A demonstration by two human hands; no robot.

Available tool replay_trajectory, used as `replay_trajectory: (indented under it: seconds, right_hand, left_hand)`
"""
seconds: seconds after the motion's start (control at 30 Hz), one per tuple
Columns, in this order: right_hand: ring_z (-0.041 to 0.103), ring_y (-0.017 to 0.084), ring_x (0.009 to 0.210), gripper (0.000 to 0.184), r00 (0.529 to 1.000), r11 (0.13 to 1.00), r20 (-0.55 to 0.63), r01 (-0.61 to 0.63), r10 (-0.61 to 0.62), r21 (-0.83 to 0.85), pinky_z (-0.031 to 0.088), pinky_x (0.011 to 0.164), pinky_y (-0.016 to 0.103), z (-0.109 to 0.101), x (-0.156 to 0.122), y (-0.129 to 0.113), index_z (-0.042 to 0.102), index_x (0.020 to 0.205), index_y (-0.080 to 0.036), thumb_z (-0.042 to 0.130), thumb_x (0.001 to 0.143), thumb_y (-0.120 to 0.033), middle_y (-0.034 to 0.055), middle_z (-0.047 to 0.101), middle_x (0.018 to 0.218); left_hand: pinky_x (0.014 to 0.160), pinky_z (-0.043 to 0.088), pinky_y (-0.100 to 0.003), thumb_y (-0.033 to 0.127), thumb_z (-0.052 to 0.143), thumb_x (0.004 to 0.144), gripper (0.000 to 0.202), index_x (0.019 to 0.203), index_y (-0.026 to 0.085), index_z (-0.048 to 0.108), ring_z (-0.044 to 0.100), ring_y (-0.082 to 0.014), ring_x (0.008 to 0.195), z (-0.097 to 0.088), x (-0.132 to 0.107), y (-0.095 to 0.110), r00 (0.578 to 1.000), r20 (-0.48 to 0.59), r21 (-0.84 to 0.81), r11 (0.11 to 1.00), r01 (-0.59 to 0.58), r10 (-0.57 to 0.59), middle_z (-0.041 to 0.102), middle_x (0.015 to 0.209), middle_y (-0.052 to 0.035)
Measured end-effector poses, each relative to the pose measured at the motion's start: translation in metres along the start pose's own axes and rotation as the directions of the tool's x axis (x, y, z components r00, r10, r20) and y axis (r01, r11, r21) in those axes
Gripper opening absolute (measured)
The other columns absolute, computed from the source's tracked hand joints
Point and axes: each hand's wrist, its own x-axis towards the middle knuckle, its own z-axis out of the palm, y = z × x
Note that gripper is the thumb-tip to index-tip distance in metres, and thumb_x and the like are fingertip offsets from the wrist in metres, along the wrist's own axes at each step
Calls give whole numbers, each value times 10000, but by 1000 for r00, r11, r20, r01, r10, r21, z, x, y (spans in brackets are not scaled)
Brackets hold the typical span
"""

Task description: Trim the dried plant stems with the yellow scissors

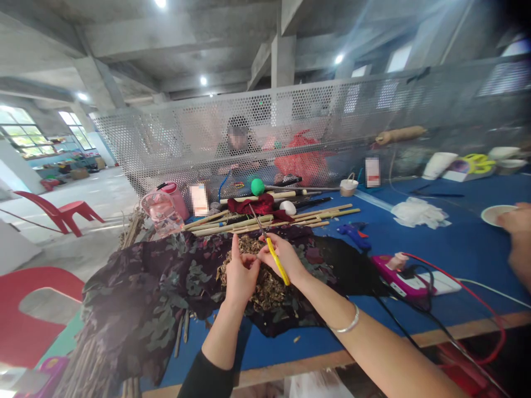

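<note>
My right hand [282, 257] grips yellow-handled scissors [271, 249] whose blades point up and away, over a heap of brown dried plant bits [265, 287]. The heap lies on a dark flowered cloth [157, 293] spread across the blue table [464, 249]. My left hand [240, 273] is held up right beside the scissors, index finger raised and the other fingers curled in a pinch; what it holds is too small to name. A silver bangle [346, 323] sits on my right forearm.
Bamboo sticks [265, 218], a dark red cloth [259, 205], a green ball [258, 186] and a pink jug [164, 207] lie beyond. A blue glue gun [352, 232], pink power strip [404, 276] with cables are at right. Another person's hand [516, 221] reaches in. A perforated screen [315, 121] stands behind.
</note>
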Motion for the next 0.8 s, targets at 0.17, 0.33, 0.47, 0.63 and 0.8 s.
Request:
replay_trajectory:
  seconds: [0.17,0.33,0.47,0.63,0.8]
  right_hand:
    - [614,139,627,356,993,991,40,110,-108,-70,489,624,236,3,-6,6,531,1052,-175,559,698,-211,11,644,738]
    - [607,138,615,357,992,982,-2,126,-127,-141,489,627,240,0,-8,7,544,1067,-159,546,716,-220,17,648,718]
    - [604,136,613,323,993,992,-67,95,-101,-82,490,621,237,-1,-4,13,553,1006,-157,531,687,-206,1,628,683]
    - [594,121,625,324,988,990,-112,99,-110,-99,480,610,230,-10,2,25,555,990,-164,521,669,-188,48,649,876]
    - [577,145,599,451,999,954,-4,33,-36,-297,457,590,246,-23,-13,16,487,1126,-171,593,709,-305,3,610,717]
  left_hand:
    - [685,455,-242,178,531,771,754,1427,200,159,631,-131,678,-4,-1,0,994,86,86,993,-82,74,698,768,2]
    - [753,450,-267,153,508,784,658,1392,206,263,631,-137,739,-3,-1,-4,987,126,81,990,-115,104,696,804,-9]
    - [708,454,-252,190,525,781,554,1315,186,379,610,-123,684,1,0,-6,993,98,40,996,-75,71,673,770,-3]
    - [669,457,-238,217,589,738,545,1259,176,437,593,-110,634,4,2,-12,997,53,-51,997,50,-48,662,737,6]
    - [727,461,-252,228,645,715,798,1395,180,231,618,-117,698,5,5,-11,987,-10,-210,965,155,-161,683,774,-8]
